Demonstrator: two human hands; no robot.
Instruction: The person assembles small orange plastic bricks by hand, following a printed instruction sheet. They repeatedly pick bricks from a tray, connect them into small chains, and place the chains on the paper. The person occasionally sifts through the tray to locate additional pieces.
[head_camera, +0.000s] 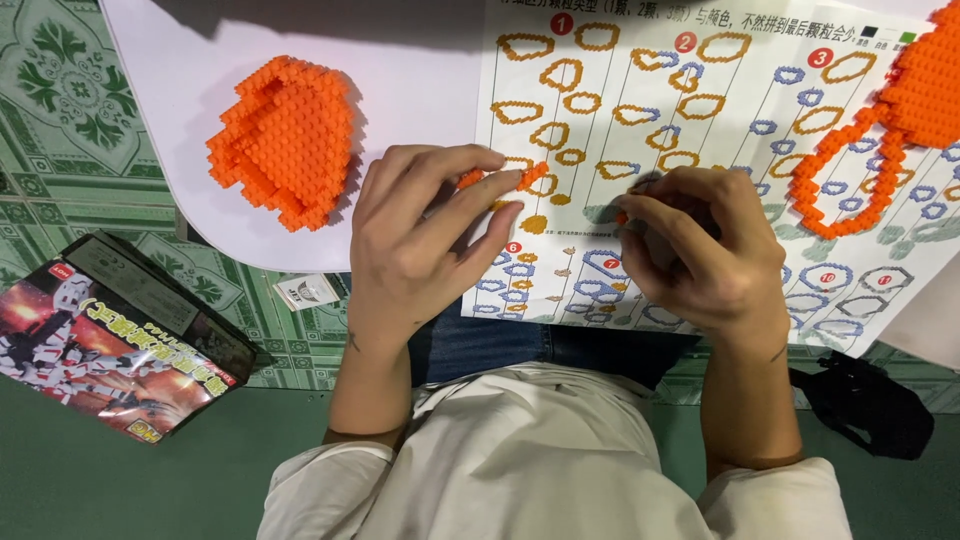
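Orange brick strip (532, 180) is lying on instruction sheet (700, 150) | your left hand (420, 240) is pinching it | right hand (700, 250) is closing on tiny orange brick (622, 215) | risk: brick slipping, strip snapping under pressure.

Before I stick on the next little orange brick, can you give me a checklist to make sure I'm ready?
1. Left hand has its orange piece at the fingertips: ok.
2. Right hand pinches a tiny orange brick: ok, mostly hidden.
3. Instruction sheet flat and in view: ok.
4. Step being built uncovered: cannot tell, hands overlap the sheet.
5. Big orange block build within reach on the white board: ok.
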